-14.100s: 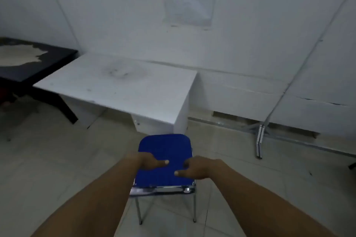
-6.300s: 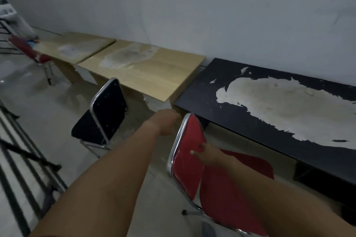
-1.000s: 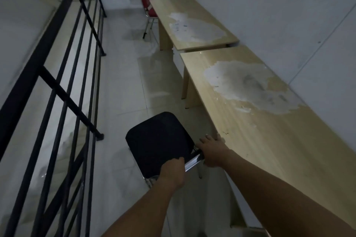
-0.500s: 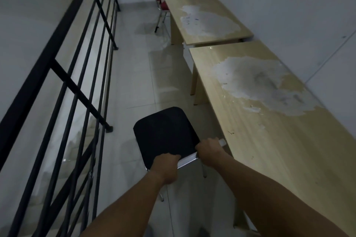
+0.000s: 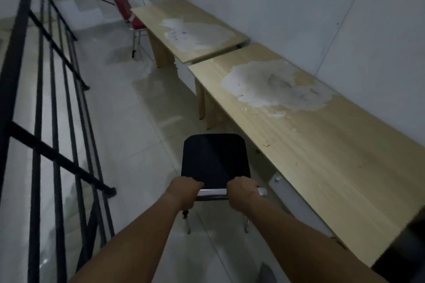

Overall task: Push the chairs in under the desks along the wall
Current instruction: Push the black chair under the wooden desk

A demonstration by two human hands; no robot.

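A black chair (image 5: pixel 215 158) with a chrome frame stands on the tiled floor just left of the near wooden desk (image 5: pixel 310 149). Its seat lies beside the desk's front edge, outside the desk. My left hand (image 5: pixel 187 190) and my right hand (image 5: pixel 241 192) both grip the chrome top rail of its backrest. A second wooden desk (image 5: pixel 190 27) stands farther along the wall. A red chair (image 5: pixel 124 9) stands at that desk's far end, out from under it.
A black metal railing (image 5: pixel 53 108) runs along the left side, leaving a tiled aisle (image 5: pixel 128 126) between it and the desks. The white wall (image 5: pixel 299 2) borders the desks on the right. A dark desk corner (image 5: pixel 404 250) shows at the lower right.
The black chair has swung round, its seat now pointing straight along the aisle. My hands have shifted to grip the backrest rail side by side, and the view has moved forward.
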